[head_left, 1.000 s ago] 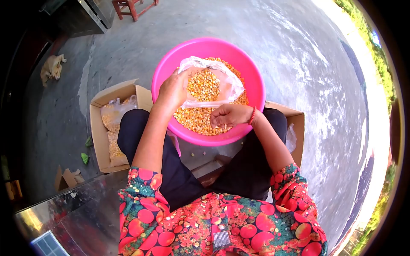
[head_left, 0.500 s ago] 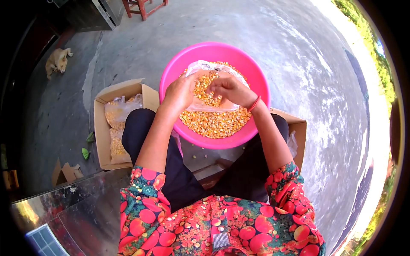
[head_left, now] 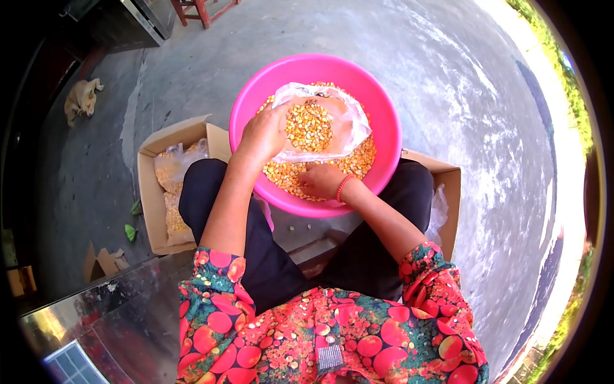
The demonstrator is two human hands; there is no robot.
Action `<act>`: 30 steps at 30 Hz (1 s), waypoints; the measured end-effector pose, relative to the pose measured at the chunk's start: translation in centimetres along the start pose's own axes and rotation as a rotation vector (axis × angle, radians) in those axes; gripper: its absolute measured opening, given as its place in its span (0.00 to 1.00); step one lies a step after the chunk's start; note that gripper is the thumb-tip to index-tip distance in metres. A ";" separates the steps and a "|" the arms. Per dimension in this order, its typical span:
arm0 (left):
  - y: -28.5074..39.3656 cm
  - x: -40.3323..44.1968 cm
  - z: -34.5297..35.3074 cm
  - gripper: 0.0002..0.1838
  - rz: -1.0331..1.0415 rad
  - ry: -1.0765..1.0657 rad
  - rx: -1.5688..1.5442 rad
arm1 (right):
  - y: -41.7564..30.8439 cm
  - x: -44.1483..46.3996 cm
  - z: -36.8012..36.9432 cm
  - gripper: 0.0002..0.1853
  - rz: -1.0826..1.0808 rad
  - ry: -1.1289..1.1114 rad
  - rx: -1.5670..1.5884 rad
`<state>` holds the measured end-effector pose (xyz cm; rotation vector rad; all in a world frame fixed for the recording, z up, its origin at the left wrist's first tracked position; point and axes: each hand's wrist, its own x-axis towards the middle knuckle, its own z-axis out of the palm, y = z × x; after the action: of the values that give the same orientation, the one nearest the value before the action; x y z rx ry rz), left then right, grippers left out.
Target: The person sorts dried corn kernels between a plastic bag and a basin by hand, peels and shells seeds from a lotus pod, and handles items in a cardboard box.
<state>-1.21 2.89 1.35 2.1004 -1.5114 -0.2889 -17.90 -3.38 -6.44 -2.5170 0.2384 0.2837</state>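
A pink basin (head_left: 386, 109) sits at my knees with loose yellow corn kernels (head_left: 358, 165) in it. On the kernels lies a clear plastic bag (head_left: 355, 125), its mouth spread wide, with a heap of kernels inside. My left hand (head_left: 263, 134) is closed on the bag's left edge; its fingertips are partly hidden by the plastic. Below the bag, at the near side of the basin, my right hand (head_left: 323, 181) is curled into the loose kernels, and its fingertips are partly buried in them.
A cardboard box (head_left: 148, 192) at my left holds filled bags of corn (head_left: 176, 217). Another box (head_left: 450, 211) with plastic bags (head_left: 437, 214) stands at my right. A dog (head_left: 82, 101) lies on the concrete floor, and a red stool (head_left: 203, 11) is farther back.
My right hand has moved from above the bag's opening down toward me, into the loose kernels. My left hand stays at the bag's left edge. The view has shifted slightly.
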 end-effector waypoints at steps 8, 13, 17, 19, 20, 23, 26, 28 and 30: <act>-0.2 0.1 -0.7 0.20 -0.041 -0.014 0.008 | 1.7 -1.4 -2.4 0.08 0.041 -0.016 0.596; -0.3 0.1 -0.5 0.23 -0.015 0.012 -0.019 | 0.0 -2.7 -5.2 0.08 0.160 -0.126 1.382; -0.3 0.2 -0.2 0.27 -0.013 0.016 -0.042 | 0.5 -2.9 -4.6 0.09 0.109 -0.257 1.276; 0.0 0.2 -0.4 0.27 -0.029 0.000 -0.036 | 0.3 -3.2 -4.8 0.09 0.128 -0.331 1.261; 0.2 0.2 -0.5 0.27 -0.046 -0.015 -0.031 | 0.0 -3.4 -5.3 0.10 0.101 -0.386 1.247; 0.5 0.2 -0.7 0.28 -0.067 -0.044 -0.037 | -0.2 -3.9 -6.8 0.11 0.070 -0.435 1.260; 0.4 0.2 -0.7 0.28 -0.067 -0.064 -0.069 | -0.1 -3.9 -9.0 0.12 -0.014 -0.207 1.324; 0.1 0.1 -0.2 0.28 -0.049 -0.039 -0.067 | 0.6 -2.8 -9.4 0.11 0.039 -0.090 1.292; 0.0 0.1 -0.3 0.28 -0.032 -0.010 -0.060 | 1.5 -1.4 -9.9 0.11 0.091 0.038 1.199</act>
<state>-1.06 2.83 1.59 2.0809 -1.4578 -0.3520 -18.17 -10.15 1.07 -1.3265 0.3894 0.0719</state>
